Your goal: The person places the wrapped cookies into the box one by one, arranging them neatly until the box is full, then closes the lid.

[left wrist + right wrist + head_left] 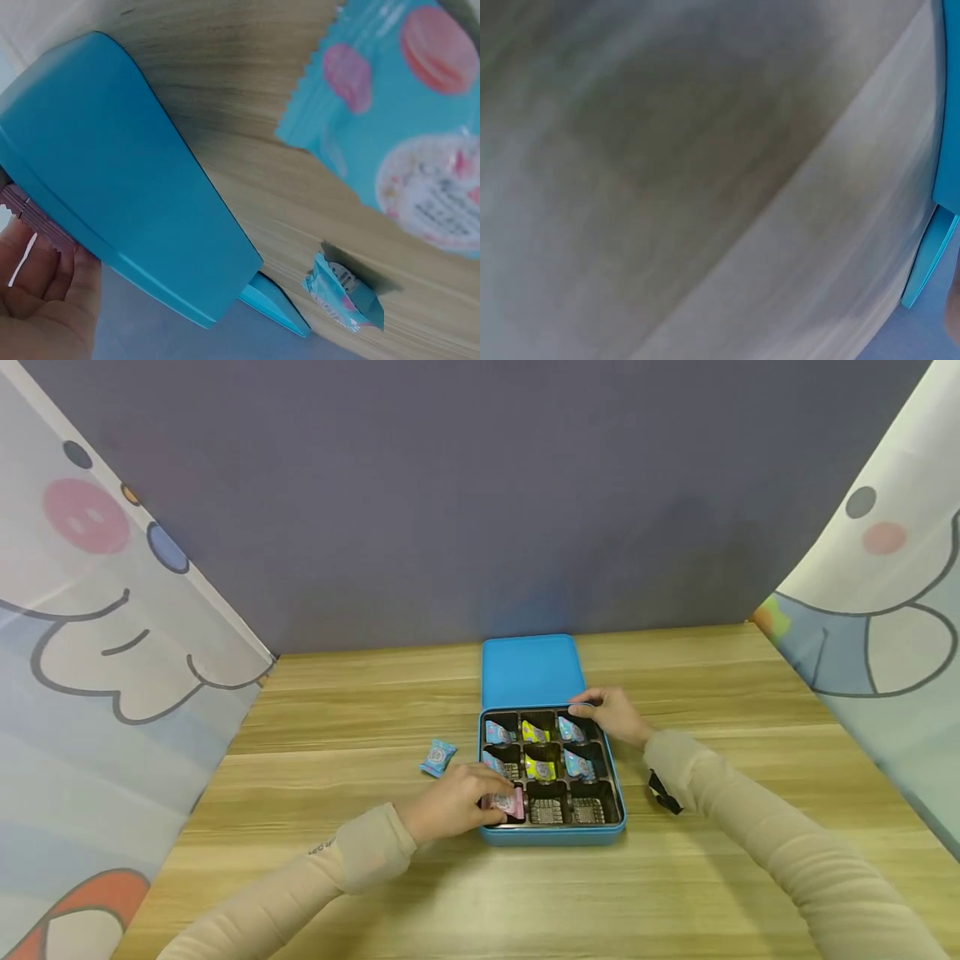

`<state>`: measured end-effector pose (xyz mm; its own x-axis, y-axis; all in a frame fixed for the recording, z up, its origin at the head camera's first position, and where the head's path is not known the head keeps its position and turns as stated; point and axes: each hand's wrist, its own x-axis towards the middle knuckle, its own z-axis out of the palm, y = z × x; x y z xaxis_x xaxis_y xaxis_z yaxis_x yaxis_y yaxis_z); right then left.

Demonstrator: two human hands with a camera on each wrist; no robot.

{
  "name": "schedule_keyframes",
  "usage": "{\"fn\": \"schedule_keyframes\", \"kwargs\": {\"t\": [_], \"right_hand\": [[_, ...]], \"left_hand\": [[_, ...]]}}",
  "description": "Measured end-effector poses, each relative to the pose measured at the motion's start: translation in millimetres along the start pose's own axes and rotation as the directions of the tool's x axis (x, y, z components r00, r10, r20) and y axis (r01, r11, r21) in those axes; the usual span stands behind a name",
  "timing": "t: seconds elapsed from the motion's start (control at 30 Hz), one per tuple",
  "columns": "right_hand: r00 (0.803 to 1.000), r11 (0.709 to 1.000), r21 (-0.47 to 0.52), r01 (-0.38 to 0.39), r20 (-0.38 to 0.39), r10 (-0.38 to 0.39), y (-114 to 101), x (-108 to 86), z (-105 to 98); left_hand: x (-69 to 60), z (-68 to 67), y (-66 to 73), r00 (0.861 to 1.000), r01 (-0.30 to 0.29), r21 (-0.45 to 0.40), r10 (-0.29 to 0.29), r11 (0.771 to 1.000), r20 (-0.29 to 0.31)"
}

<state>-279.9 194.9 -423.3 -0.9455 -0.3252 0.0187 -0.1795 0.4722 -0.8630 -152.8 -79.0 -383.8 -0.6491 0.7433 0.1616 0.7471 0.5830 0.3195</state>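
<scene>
A blue tin box (551, 837) stands on the table with its lid (532, 670) tipped back. Its dark tray has nine-style square compartments, with blue and yellow wrapped sweets in the far and middle rows. My left hand (453, 802) pinches a pink wrapped sweet (508, 803) at the near left compartment; the left wrist view shows that hand (49, 300) beside the tin. At the far right corner, my right hand (618, 714) grips the rim with thumb and fingers. Two near compartments (588, 810) hold no sweet. Only a sliver of that hand shows in the right wrist view.
A blue wrapped sweet (437, 757) lies on the wooden table (352, 710), left of the tin. In the left wrist view another blue wrapper (397, 127) looms close to the camera. A dark partition (480, 502) rises behind, with printed cloth at both sides.
</scene>
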Motion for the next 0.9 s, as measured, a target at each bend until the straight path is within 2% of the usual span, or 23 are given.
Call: {"fn": "schedule_keyframes", "kwargs": {"t": [0.2, 0.4, 0.63, 0.9], "right_hand": [[1.000, 1.000, 0.017, 0.001, 0.005, -0.001, -2.5, 1.7, 1.6], [1.000, 1.000, 0.022, -0.001, 0.002, 0.001, -0.7, 2.4, 1.8], [1.000, 1.000, 0.027, 0.012, -0.004, -0.011, 1.5, 1.7, 0.1], [1.000, 1.000, 0.014, -0.004, 0.010, 0.004, 1.5, 0.7, -1.1]], "left_hand": [[-3.4, -1.9, 1.6, 0.999, 0.040, -0.044, -0.040, 0.998, 0.012], [-4.5, 0.0, 2.2, 1.000, 0.026, -0.017, -0.026, 1.000, -0.007], [-4.9, 4.3, 4.2, 1.000, 0.021, 0.018, -0.021, 1.000, 0.000], [-5.3, 6.6, 3.4, 1.000, 0.018, 0.007, -0.018, 1.000, -0.001]]}}
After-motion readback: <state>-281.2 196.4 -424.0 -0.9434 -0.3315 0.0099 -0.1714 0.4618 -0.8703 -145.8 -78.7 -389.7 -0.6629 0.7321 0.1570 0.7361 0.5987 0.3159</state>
